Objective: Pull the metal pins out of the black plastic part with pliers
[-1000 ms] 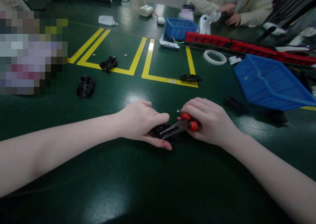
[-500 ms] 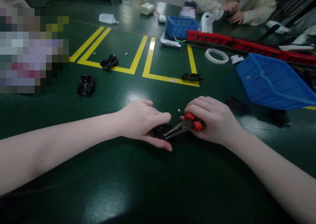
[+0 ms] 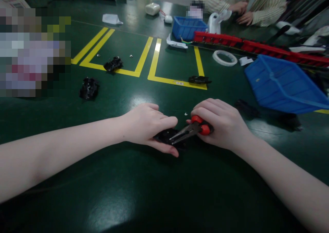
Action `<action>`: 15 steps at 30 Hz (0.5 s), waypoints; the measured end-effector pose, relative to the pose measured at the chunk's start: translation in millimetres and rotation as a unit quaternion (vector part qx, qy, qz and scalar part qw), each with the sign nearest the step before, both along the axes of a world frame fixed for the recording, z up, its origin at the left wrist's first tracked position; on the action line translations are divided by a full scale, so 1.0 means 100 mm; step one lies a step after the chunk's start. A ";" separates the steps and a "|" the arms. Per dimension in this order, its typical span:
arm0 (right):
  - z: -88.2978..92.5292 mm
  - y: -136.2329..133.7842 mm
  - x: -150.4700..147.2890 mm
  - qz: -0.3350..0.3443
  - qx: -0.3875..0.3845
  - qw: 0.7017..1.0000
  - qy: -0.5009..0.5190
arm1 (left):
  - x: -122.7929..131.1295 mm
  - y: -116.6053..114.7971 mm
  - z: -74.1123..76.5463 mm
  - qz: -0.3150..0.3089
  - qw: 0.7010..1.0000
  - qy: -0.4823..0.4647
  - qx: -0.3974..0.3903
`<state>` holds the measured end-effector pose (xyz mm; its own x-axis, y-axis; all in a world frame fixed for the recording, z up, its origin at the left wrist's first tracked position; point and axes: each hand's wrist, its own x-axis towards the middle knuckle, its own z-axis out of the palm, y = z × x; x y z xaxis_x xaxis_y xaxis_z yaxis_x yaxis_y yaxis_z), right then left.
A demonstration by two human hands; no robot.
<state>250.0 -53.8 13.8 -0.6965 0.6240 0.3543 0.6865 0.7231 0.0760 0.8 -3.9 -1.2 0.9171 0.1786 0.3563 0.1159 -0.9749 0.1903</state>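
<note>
My left hand [image 3: 151,126] grips a small black part [image 3: 164,136] on the dark green table [image 3: 144,192], thumb and forefinger on either side of it. Red-handled pliers [image 3: 196,125] are in my right hand [image 3: 221,123], whose fingers wrap round the handles. The plier jaws are parted slightly, and their tips lie over the black part beside my left thumb. A tiny white scrap [image 3: 185,114] lies just beyond the pliers. What the jaw tips touch is too dark to tell.
Black parts lie ahead [image 3: 113,64], at left [image 3: 89,88] and near the yellow tape [image 3: 199,80]. A large blue bin [image 3: 285,84], a tape roll [image 3: 224,58] and a red strip [image 3: 244,44] are at right. Another person's hands [image 3: 244,13] rest at the far side.
The plier jaws have opened a little wider over the black part, and my right hand has shifted slightly. My left hand keeps its grip.
</note>
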 end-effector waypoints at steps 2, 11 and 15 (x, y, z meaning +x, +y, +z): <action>0.00 0.00 0.01 -0.008 0.001 1.000 0.005 | 0.00 -0.01 -0.01 0.002 1.000 -0.001 -0.001; -0.01 0.01 0.04 -0.001 0.007 1.000 -0.007 | 0.01 -0.01 -0.04 0.007 1.000 0.006 -0.008; -0.02 0.02 0.04 0.005 0.007 1.000 -0.010 | 0.01 -0.02 -0.04 0.003 1.000 -0.004 -0.005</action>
